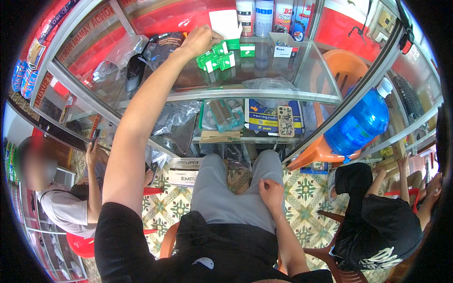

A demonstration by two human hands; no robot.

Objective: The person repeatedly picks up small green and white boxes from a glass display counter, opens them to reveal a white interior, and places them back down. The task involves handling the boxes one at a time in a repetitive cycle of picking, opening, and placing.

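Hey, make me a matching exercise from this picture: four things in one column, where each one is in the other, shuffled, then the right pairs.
Things
1. Left hand
2. Right hand
3. Blue water jug
4. Patterned phone

Places
A. On an orange chair
B. Over a blue-and-yellow package
C. Beside small green boxes
D. At the person's right thigh

Right pairs: 1-C, 2-D, 3-A, 4-B

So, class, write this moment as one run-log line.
left hand: by small green-and-white boxes | right hand: on grey-clad thigh | boxes: mostly clustered, glass shelf
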